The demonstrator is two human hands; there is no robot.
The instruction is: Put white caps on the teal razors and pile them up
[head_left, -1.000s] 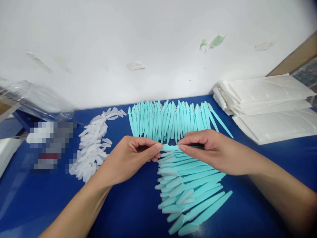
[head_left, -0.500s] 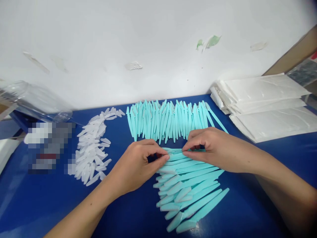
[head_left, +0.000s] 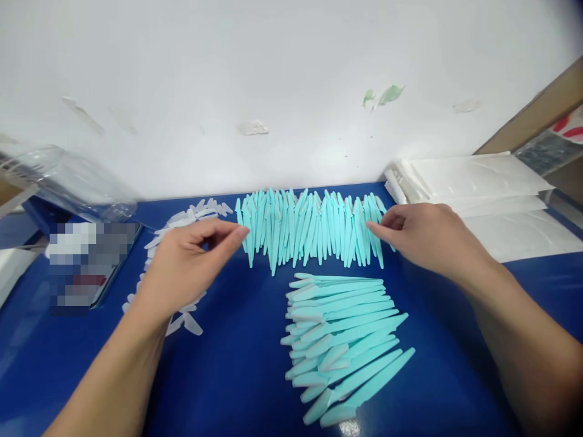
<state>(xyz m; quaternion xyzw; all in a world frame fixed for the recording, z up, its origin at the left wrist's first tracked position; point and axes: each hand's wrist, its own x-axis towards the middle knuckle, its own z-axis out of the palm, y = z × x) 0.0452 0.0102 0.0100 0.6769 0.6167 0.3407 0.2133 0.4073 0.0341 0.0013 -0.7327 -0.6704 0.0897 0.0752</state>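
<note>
Many slim turquoise sticks stand side by side in a back row (head_left: 310, 227) against the wall. A second pile of turquoise sticks with pale caps (head_left: 346, 340) lies nearer me. My left hand (head_left: 200, 255) hovers over the translucent white caps (head_left: 186, 321), thumb and forefinger pinched at the row's left end; what they hold, if anything, is too small to tell. My right hand (head_left: 416, 237) is at the right end of the row, its thumb and forefinger pressed together by the last sticks; whether it grips one is hidden.
A phone-like item (head_left: 113, 267), partly blurred out, lies at the left beside a clear plastic container (head_left: 77, 185). White plastic packets (head_left: 483, 176) are stacked at the back right. A white wall (head_left: 291, 79) rises behind the blue table (head_left: 228, 376).
Both hands have left the near pile and spread apart, my left toward the white caps and my right toward the row's right end. The outlying stick at the row's right no longer shows there.
</note>
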